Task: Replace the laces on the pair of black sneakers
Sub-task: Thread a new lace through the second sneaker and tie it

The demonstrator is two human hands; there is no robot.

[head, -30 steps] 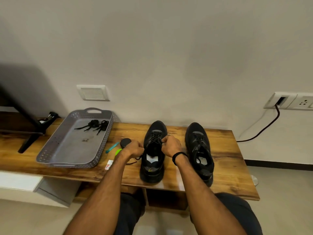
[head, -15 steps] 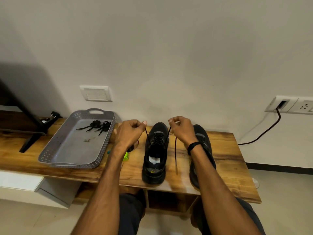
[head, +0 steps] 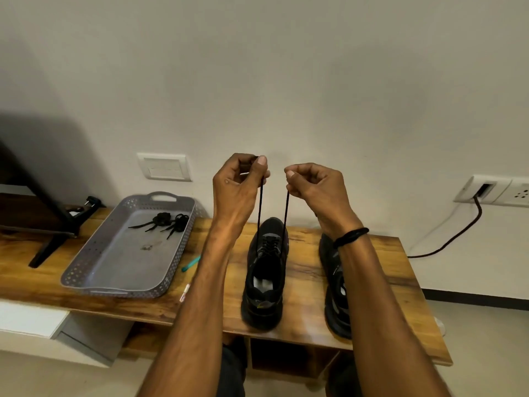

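From my remote seat I read this as the lace work on the first shoe, with the pair far from finished. The left hand (head: 239, 181) and right hand (head: 313, 184) are raised side by side in front of the wall. Each has thumb and forefinger pinched shut on one end of a thin black lace (head: 259, 216), and the other fingers are curled in. The two strands drop straight and taut into the upper eyelets of the black low-top sneaker (head: 264, 282), which stands toe-to-wall on the brown wooden bench (head: 372, 267). No hand steadies it.

I cannot tell whether this lace is the old one coming out or the fresh one being evened up. Two bundled black laces (head: 169, 220) lie at the far end of the grey perforated plastic tray (head: 86, 270), well to the left. That makes me lean towards old lace, removal step (a guess, no more).

The second black sneaker (head: 335, 282) sits just right of the first, partly behind the right forearm — its lacing is too hidden to judge.

Next, I would free one hand to pin the shoe down. The other can then work the crossings loose from the top eyelets — a straight pull upward risks lifting the whole shoe.
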